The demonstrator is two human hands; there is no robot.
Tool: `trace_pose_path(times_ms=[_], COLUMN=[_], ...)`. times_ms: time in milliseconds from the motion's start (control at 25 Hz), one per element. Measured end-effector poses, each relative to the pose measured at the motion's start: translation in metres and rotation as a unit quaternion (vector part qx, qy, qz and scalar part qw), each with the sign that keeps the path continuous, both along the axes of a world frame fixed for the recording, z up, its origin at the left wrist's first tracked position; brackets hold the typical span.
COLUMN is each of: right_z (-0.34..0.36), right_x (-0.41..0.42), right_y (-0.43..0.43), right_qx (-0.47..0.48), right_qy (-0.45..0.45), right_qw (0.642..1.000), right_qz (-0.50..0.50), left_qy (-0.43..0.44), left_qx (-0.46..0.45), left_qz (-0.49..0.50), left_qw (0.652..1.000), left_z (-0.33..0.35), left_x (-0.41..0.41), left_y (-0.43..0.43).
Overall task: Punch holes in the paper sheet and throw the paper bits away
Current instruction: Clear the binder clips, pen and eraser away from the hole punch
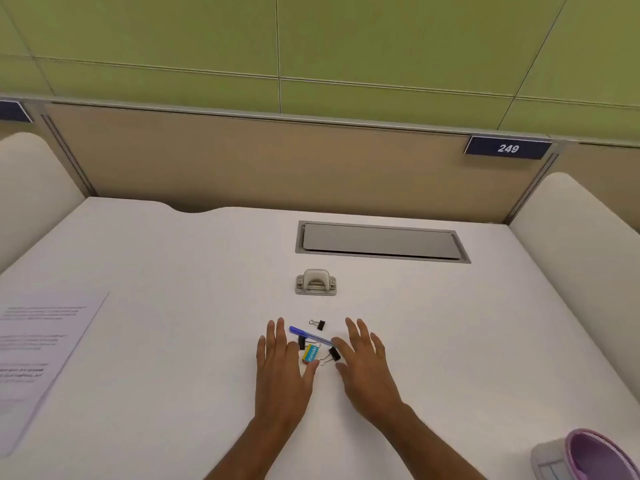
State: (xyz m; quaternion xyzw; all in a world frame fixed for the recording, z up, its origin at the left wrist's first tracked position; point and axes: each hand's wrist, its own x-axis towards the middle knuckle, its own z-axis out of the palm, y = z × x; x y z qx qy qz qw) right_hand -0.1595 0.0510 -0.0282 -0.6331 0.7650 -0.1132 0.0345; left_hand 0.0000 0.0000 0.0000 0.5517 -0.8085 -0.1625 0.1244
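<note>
Both hands, left hand (281,362) and right hand (363,358), lie open, empty; sweeping clutter could scatter binder clips (334,355) toward the hole punch (316,282) at frame centre

The desk (450,341) had a smooth, matt white top. Toward its far edge sat a hatch (381,241) of brushed grey metal. The hole punch (316,282) looked like dull silver metal with a matt grey plastic cap. At the left edge lay a matt paper sheet (41,358). The pen (308,335) was glossy translucent blue plastic, and the basket (602,455) at the near right corner looked like lilac plastic.
</note>
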Motion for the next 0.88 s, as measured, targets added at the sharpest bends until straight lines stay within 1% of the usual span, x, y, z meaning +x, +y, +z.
trace_pose_path(times_ms=[120, 240, 400, 520, 640, 760, 880], right_z=[-0.013, -0.012, -0.015, -0.016, -0.010, 0.008, 0.034], right_x=[-0.010, -0.013, -0.019, -0.018, -0.023, -0.042, -0.077], right_y=[-0.011, -0.018, -0.026, -0.026, -0.021, -0.014, -0.002], right_qx=[0.008, 0.009, 0.009, 0.015, 0.013, -0.025, -0.059], right_qy=[0.006, 0.015, 0.008, 0.004, -0.014, -0.030, -0.044], right_qw=[1.000, 0.999, 0.999, 0.998, 0.998, 0.999, 0.997], right_qz=[0.012, 0.031, 0.050, 0.066, 0.061, 0.032, -0.022], left_qy=[-0.048, -0.038, -0.056, -0.024, 0.011, 0.045, 0.080], left_qx=[0.002, -0.005, -0.008, -0.026, -0.073, -0.090, -0.100], left_qz=[0.022, 0.017, 0.014, 0.008, 0.003, -0.002, -0.014], left_qw=[0.999, 0.999, 0.998, 0.999, 0.997, 0.995, 0.992], left_z=[-0.007, -0.010, -0.012, -0.015, -0.013, -0.003, 0.012], left_x=[-0.010, -0.011, -0.017, -0.018, -0.021, -0.038, -0.074], left_y=[-0.006, -0.007, -0.008, -0.007, -0.004, -0.003, -0.003])
